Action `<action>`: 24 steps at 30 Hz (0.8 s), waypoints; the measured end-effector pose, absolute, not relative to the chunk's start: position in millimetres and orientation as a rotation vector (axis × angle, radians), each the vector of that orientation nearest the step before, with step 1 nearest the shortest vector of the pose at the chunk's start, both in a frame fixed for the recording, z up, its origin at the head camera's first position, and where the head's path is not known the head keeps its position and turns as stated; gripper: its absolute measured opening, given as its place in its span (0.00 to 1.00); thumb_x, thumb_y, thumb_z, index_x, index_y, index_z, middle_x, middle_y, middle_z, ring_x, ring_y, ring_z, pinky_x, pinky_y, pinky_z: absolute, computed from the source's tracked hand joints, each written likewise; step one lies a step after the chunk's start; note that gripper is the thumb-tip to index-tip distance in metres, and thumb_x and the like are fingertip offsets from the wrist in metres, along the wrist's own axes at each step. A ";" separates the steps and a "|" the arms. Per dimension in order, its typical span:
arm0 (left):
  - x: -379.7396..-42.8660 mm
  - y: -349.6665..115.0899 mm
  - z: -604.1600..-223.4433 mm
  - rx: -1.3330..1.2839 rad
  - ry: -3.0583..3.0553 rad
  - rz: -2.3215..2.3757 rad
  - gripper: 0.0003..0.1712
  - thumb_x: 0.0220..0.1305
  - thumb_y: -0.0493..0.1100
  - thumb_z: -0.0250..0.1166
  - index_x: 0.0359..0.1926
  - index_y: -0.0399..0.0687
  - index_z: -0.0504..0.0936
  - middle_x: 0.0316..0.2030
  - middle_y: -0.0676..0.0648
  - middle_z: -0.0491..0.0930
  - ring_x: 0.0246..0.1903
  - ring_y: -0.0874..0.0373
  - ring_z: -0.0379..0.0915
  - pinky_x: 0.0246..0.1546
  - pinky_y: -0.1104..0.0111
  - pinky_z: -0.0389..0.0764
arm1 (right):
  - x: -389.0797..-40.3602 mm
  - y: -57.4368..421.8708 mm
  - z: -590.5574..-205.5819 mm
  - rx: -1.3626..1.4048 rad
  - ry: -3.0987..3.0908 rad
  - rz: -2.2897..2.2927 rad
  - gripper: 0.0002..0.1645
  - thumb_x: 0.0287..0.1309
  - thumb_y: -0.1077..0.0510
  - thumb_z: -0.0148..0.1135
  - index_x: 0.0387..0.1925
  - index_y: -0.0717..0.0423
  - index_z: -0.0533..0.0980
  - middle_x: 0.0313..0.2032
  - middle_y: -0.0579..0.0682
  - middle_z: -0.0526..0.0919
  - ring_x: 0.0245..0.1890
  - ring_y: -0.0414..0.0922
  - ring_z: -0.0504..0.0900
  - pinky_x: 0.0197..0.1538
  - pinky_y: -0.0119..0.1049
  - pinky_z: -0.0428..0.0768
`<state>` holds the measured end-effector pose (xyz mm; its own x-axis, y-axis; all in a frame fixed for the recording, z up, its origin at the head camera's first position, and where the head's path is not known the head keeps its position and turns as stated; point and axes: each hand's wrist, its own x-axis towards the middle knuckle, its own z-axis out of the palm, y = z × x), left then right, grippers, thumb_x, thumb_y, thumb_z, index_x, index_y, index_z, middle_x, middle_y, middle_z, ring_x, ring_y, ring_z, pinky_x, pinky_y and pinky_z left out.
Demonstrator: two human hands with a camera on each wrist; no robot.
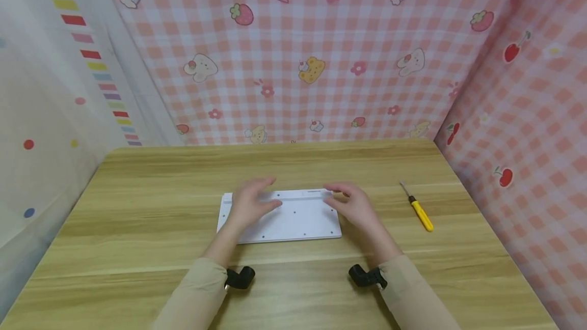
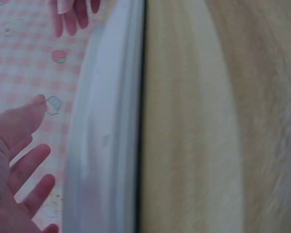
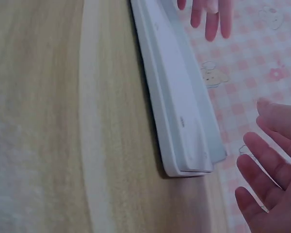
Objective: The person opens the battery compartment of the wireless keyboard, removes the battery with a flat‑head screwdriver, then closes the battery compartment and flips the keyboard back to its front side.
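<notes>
A white keyboard (image 1: 293,224) lies underside up on the table, with small dark screw spots across its back and a raised strip along its far edge. Over its left part hovers my left hand (image 1: 249,204), fingers parted and nothing between them. My right hand (image 1: 354,205) is at the keyboard's right end, thumb and fingers spread apart. In the left wrist view the left hand (image 2: 19,155) shows loose fingers beside the keyboard (image 2: 104,141). The right wrist view has the right hand (image 3: 271,170) apart from the keyboard's corner, palm empty.
To the right on the wooden table (image 1: 114,228) lies a screwdriver (image 1: 420,213) with a yellow handle, its tip pointing away. A pink checked cloth (image 1: 293,39) hangs behind the table's far edge, and more cloth hangs at both sides.
</notes>
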<state>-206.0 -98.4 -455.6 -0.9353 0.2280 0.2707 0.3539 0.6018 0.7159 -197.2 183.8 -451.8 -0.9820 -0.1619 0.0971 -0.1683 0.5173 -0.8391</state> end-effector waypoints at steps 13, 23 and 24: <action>-216.6 -83.5 -477.1 -0.310 -2.725 -1.170 0.28 0.51 0.44 0.78 0.56 0.50 0.84 0.49 0.51 0.85 0.55 0.48 0.75 0.65 0.50 0.53 | -220.4 173.9 -458.4 0.470 -2.745 1.347 0.16 0.57 0.63 0.71 0.48 0.59 0.83 0.44 0.55 0.84 0.44 0.52 0.79 0.50 0.48 0.78; -218.0 -80.5 -484.8 -0.243 -2.699 -1.121 0.24 0.51 0.44 0.78 0.52 0.53 0.86 0.48 0.52 0.85 0.53 0.50 0.76 0.64 0.53 0.56 | -233.9 166.8 -463.4 0.403 -2.832 1.308 0.13 0.56 0.64 0.71 0.44 0.57 0.85 0.42 0.51 0.83 0.44 0.49 0.77 0.50 0.44 0.77; -218.1 -80.2 -485.4 -0.240 -2.694 -1.118 0.24 0.51 0.44 0.78 0.51 0.53 0.86 0.48 0.52 0.85 0.53 0.50 0.77 0.64 0.53 0.56 | -234.7 166.6 -464.6 0.390 -2.832 1.319 0.12 0.56 0.64 0.71 0.44 0.57 0.85 0.41 0.51 0.83 0.44 0.49 0.77 0.50 0.44 0.76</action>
